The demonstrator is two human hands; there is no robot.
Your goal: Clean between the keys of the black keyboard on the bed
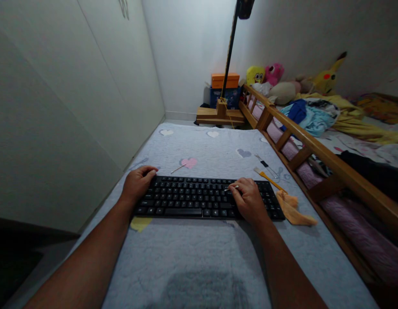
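Note:
A black keyboard (186, 198) lies flat across a quilted bed cover with hearts on it. My left hand (139, 183) grips the keyboard's upper left corner, its thumb on the edge and fingers curled around the end. Between the fingertips of my right hand (247, 196) is a cotton swab (231, 188), pinched, its tip at the keys on the right part of the board. That hand rests over the keyboard and hides some of the keys. A second cotton swab (178, 168) lies on the cover behind the keyboard.
Right of the keyboard lie a brush (269, 179), an orange cloth (290, 209) and tweezers-like metal tool (266, 166). A wooden bed rail (302, 132) runs along the right. White cabinet doors (89, 86) stand at left. A wooden stand (220, 112) with a pole is at the back.

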